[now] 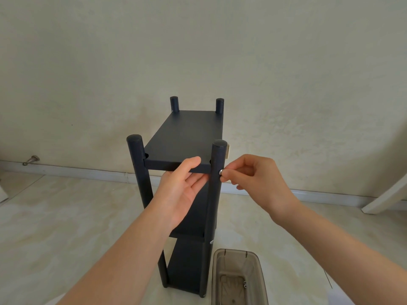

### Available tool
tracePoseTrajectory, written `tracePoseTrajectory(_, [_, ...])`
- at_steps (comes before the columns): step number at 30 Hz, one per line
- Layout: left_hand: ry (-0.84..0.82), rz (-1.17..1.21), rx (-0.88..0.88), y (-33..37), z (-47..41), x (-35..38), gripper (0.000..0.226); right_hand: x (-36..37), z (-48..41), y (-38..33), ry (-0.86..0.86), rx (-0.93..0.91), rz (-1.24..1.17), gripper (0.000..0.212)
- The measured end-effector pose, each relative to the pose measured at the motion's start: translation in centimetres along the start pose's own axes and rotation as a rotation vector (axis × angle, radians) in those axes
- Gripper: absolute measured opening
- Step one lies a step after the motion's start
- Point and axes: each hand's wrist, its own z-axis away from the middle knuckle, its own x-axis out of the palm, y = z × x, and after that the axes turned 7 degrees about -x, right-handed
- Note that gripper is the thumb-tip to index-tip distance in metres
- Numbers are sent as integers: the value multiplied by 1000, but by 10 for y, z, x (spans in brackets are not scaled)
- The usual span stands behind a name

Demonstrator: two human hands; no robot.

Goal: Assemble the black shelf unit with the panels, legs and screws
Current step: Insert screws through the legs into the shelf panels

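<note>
Fastening top panel (187, 137) to front-right leg (217, 194). Right hand (257, 183) pinches 1 screw (220, 172) at the leg's hole. Left hand (182, 190) clamps the panel's front edge, thumb on top. Shelf unit (187, 260) stands on the floor (66, 216), long axis vertical. Screw lies horizontal, tip into leg. Next, I reckon: seat it straight, twist in.

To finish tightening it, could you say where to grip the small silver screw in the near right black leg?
Pinch the round head of the small silver screw from the right: it juts sideways from the round black leg.
</note>
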Motion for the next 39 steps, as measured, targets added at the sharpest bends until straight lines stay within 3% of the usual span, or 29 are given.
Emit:
tracePoseTrajectory(3, [9,9,-7,1,1,1,27,-3,-6,3,3,36,45,23])
tracePoseTrajectory(5, [11,5,-12,2,4,4,19,-8,-11,5,-139,51,-25,49])
tracePoseTrajectory(7, [12,-16,-12,2,6,4,17,-11,-16,6,-293,67,-165,63])
tracePoseTrajectory(12, [16,-117,-17,6,8,0,26,-15,-27,13,-360,63,-216,47])
tracePoseTrajectory(15, [56,-244,-62,10,12,-1,18,-17,-31,15,-363,62,-234,49])
tracePoseTrajectory(18, [44,-176,-81,11,14,-4,14,-15,-32,16,-346,59,-235,55])
tracePoseTrajectory(24, [70,-91,-69,10,14,5,37,-14,-33,18,-346,46,-205,48])
tracePoseTrajectory(27, [106,-125,-54,9,14,6,37,-14,-32,18,-345,52,-216,49])
tracePoseTrajectory(31, [115,-109,-59,12,12,6,58,-13,-32,18,-343,61,-234,50])
tracePoseTrajectory(39, [140,-108,-76,12,13,6,28,-12,-34,21,-359,82,-296,49])
